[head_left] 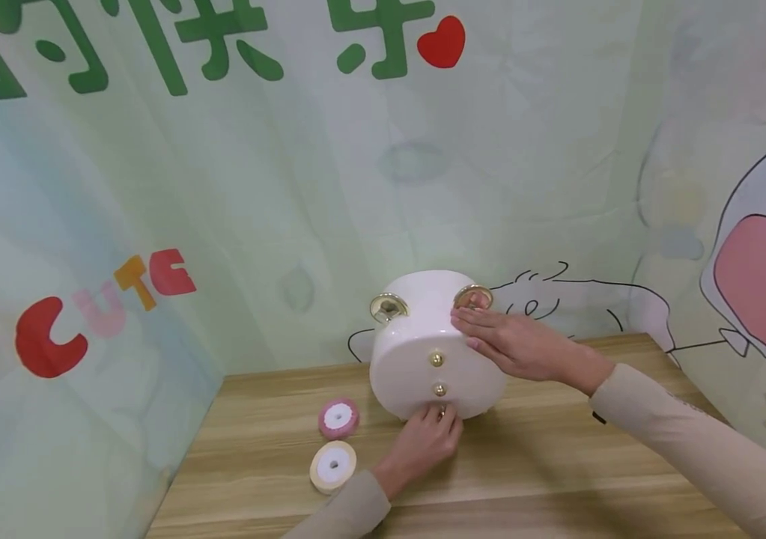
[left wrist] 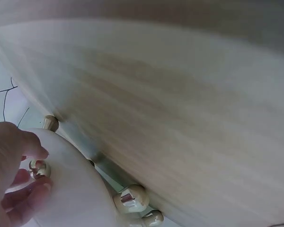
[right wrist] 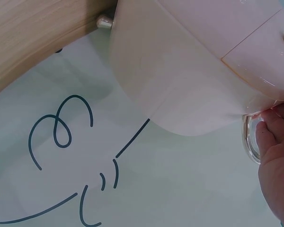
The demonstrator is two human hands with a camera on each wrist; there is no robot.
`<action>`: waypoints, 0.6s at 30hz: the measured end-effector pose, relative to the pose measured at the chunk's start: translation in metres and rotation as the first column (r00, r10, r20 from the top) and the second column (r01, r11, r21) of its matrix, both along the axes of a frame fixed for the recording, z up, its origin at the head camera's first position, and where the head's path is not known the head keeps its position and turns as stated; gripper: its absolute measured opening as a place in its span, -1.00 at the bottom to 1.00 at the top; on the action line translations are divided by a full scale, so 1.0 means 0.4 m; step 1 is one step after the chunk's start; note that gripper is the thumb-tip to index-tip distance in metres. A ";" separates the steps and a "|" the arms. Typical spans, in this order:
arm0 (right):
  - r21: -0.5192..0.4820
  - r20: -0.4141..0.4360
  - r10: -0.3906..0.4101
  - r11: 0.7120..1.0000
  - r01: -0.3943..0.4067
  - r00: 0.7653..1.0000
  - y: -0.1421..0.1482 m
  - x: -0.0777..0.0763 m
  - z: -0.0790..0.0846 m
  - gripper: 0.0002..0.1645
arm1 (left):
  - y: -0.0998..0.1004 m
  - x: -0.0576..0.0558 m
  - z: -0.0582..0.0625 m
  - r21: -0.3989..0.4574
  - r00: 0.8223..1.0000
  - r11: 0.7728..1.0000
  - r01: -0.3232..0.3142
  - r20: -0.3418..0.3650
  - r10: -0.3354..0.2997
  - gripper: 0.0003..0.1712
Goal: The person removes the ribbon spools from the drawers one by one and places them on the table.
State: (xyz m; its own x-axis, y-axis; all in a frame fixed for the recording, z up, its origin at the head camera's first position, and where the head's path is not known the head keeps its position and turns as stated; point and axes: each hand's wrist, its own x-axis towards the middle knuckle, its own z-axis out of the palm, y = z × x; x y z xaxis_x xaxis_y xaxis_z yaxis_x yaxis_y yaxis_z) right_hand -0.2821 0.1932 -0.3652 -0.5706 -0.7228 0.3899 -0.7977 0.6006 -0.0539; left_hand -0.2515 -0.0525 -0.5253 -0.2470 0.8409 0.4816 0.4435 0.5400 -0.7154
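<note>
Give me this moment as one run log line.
Left hand: pinches lowest gold knob | Right hand: rests on white drawer box | Pink ribbon roll, cream ribbon roll: on wooden table

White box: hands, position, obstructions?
Left hand pinching bottom knob. Right hand resting on box. Box upright on table. Spools left of box, apparently not blocking.

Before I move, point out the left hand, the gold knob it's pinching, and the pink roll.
Left hand point(head_left: 426, 440): head view, on the back of the hand.
Gold knob point(left wrist: 41, 169): left wrist view, on the shiny metal showing between the fingers.
Pink roll point(head_left: 338, 409): head view, on its white centre.
</note>
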 end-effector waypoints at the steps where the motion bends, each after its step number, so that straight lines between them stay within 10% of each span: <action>1: 0.001 0.005 -0.003 1.000 0.003 1.000 0.000 0.001 0.002 -0.43 | 0.001 -0.003 0.000 -0.006 1.000 1.000 -0.003 -0.001 0.003 -0.59; 9: 0.000 0.003 0.001 1.000 -0.001 1.000 0.000 0.003 0.004 -0.44 | 0.003 -0.019 0.001 -0.036 1.000 0.999 0.006 -0.018 -0.007 -0.71; 18: 0.002 -0.001 0.012 1.000 -0.012 1.000 0.000 0.003 0.005 -0.43 | 0.001 -0.018 -0.002 -0.067 0.997 0.998 0.006 -0.078 -0.011 -0.36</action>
State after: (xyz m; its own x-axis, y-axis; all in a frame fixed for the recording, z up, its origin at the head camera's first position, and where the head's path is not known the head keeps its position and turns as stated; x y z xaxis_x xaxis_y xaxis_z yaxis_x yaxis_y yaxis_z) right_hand -0.2810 0.1931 -0.3633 -0.5616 -0.7301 0.3893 -0.8047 0.5915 -0.0516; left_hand -0.2585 -0.0519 -0.5262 -0.2035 0.8738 0.4417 0.3887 0.4861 -0.7827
